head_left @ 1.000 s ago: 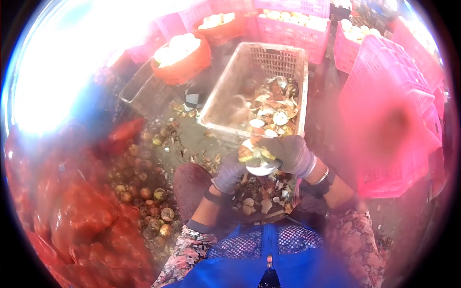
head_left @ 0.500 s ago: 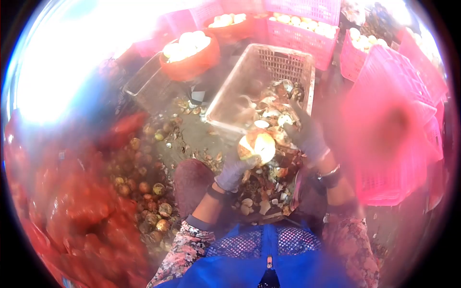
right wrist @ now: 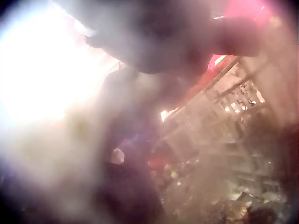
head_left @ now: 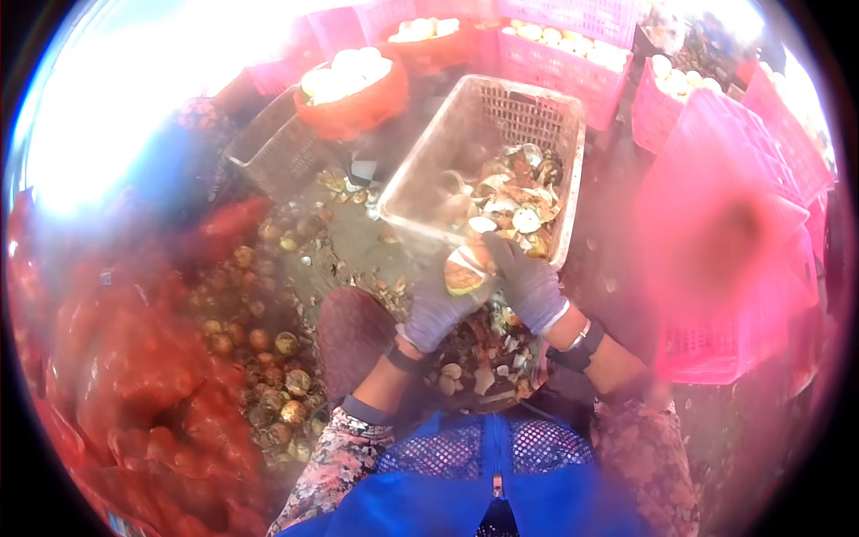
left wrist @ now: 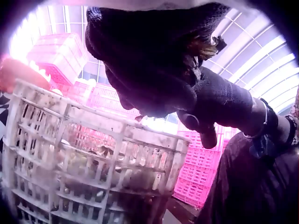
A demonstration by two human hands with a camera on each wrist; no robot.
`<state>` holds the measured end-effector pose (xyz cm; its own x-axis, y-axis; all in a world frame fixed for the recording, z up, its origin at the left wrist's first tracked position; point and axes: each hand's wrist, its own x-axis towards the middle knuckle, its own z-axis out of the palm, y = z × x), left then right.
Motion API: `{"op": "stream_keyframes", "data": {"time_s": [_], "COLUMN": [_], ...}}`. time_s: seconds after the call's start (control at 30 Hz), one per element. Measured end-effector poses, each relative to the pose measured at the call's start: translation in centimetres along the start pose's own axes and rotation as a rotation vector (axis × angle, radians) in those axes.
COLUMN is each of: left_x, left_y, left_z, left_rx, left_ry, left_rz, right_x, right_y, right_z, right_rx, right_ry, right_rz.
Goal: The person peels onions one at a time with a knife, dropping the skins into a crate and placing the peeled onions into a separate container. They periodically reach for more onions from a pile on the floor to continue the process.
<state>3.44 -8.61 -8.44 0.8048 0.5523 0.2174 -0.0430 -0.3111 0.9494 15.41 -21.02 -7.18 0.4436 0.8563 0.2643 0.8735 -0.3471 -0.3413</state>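
Note:
Both hands wear grey knit gloves and meet in front of the near end of the whitish crate (head_left: 394, 210). My left hand (head_left: 438, 309) grips a partly peeled onion (head_left: 467, 270), with brown skin on it and a pale bare strip across. On the onion's right side, my right hand (head_left: 530, 285) has its fingers and thumb bent against the skin. In the left wrist view the left hand (left wrist: 140, 60) is dark above the crate, and a dry brown tuft (left wrist: 203, 49) pokes out between the hands. Haze blurs the right wrist view.
Peeled skins (head_left: 510, 192) and onion pieces lie in the crate; scraps (head_left: 474, 358) litter the ground below. Unpeeled onions (head_left: 291, 385) spread left beside red mesh sacks (head_left: 152, 394). Orange tubs (head_left: 353, 107) and pink crates (head_left: 559, 67) hold peeled onions; stacked pink crates (head_left: 725, 304) stand right.
The right hand was at the onion, swung out over the crate's right side, then returned to the onion. The left hand kept hold, and the onion's large white face has turned out of sight.

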Motion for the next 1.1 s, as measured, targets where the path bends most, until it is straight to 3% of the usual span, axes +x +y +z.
{"op": "stream_keyframes", "data": {"time_s": [0.13,0.27,0.33,0.43,0.5,0.57,0.67,0.87,0.93,1.03,1.1], "left_x": [0.7,-0.5,-0.3,0.0,0.4,0.4,0.1,0.1,0.0,-0.3,-0.3], "left_y": [-0.7,1.7,0.7,-0.6,-2.0,-2.5,-2.4,0.4,2.0,1.3,2.4], "left_z": [-0.5,-1.0,-1.2,-1.1,-0.9,-0.7,-0.6,-1.3,-1.5,-1.3,-1.3], "left_rx": [0.254,0.292,0.274,0.130,0.185,0.237,0.265,0.365,0.454,0.598,0.659], "left_ry": [0.002,-0.051,-0.062,-0.065,-0.026,0.034,0.108,0.036,-0.021,0.039,0.006], "left_rz": [0.231,0.206,0.243,0.151,0.188,0.232,0.294,0.410,0.400,0.379,0.499], "right_x": [0.7,0.8,1.6,1.2,0.7,0.2,-0.1,-0.2,-0.3,0.6,1.5], "right_y": [0.4,3.4,2.3,-0.3,0.3,0.7,-0.3,0.8,2.3,3.6,3.1], "right_z": [-0.1,2.2,0.5,-3.7,-2.0,0.2,0.3,1.6,2.8,4.0,1.5], "right_rx": [0.131,0.164,0.475,0.627,0.427,0.193,0.293,0.128,0.163,-0.220,-0.371], "right_ry": [-0.131,-0.211,-0.410,-0.412,-0.225,-0.114,-0.030,0.006,-0.032,-0.135,-0.325], "right_rz": [0.131,0.173,0.467,0.459,0.172,0.041,0.036,0.110,0.098,-0.159,-0.144]}}
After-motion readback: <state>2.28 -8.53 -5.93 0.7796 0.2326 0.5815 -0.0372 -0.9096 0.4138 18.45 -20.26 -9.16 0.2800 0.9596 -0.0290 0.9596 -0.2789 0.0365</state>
